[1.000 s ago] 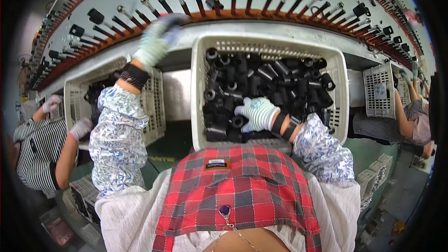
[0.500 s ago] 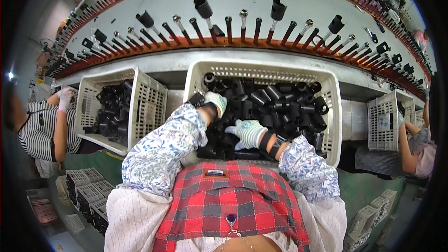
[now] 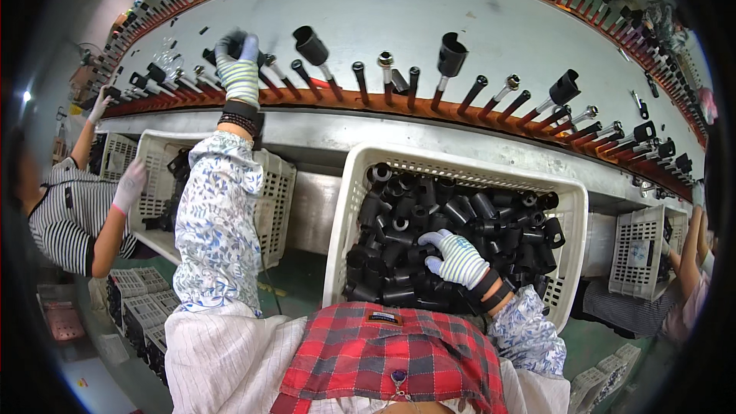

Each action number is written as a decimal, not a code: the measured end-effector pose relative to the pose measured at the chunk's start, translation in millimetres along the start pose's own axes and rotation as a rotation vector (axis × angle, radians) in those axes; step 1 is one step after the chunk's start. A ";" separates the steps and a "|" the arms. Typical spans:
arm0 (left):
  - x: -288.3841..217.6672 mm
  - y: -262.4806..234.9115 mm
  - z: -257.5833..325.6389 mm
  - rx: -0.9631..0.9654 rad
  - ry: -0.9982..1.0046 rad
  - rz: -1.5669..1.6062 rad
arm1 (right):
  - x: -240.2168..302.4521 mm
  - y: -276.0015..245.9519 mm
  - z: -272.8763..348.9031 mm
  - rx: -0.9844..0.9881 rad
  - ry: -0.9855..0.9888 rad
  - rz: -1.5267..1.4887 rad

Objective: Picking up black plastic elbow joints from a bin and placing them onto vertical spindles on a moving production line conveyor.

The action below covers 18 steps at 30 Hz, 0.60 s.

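My left hand (image 3: 238, 69), in a striped, grey-fingered glove, reaches out over the line of upright rods. Its fingers are closed round a black tube-shaped part (image 3: 240, 35), which they mostly cover. My right hand (image 3: 458, 259), gloved alike, rests in a white plastic crate (image 3: 337, 264) on a heap of short black tubular parts (image 3: 479, 205). Its fingers are apart and touch the pieces. Just right of my left hand, a black cut-out tube (image 3: 310, 44) sits on a rod, and another tube (image 3: 452, 54) stands farther right.
Red-based rods (image 3: 360, 83) line a curved orange strip in front of a grey tabletop (image 3: 368, 11). A second crate (image 3: 277, 207) of black parts stands left, beside a person in a striped shirt (image 3: 73, 218). Another crate (image 3: 642, 249) and a worker are at right.
My left hand has left the crate and moved up and left to the rods. My right hand stays among the black parts. The view has shifted, so the crate appears lower and farther right.
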State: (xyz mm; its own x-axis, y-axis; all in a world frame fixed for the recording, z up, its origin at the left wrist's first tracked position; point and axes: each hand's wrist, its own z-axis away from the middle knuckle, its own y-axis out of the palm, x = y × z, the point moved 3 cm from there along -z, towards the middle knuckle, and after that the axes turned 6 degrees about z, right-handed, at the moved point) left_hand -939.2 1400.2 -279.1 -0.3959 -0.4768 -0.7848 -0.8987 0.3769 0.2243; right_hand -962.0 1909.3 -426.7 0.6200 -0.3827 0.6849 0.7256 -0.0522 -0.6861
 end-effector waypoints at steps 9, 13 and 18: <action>46.8 5.7 -29.2 0.253 0.134 -0.473 | -25.2 -36.3 34.6 -0.196 0.033 -0.046; 41.1 -1.6 -16.9 0.098 0.193 -0.549 | -14.9 -73.7 71.2 -0.405 -0.055 -0.234; 9.7 12.0 90.3 0.149 0.146 -0.202 | -13.1 -109.7 134.9 -0.588 0.041 -0.947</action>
State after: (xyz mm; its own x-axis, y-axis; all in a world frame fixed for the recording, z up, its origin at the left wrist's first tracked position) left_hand -936.8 1471.8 -336.2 -0.2446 -0.6595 -0.7108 -0.9288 0.3699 -0.0236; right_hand -1009.5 2044.5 -327.3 -0.1272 0.0138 0.9918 0.6389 -0.7637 0.0925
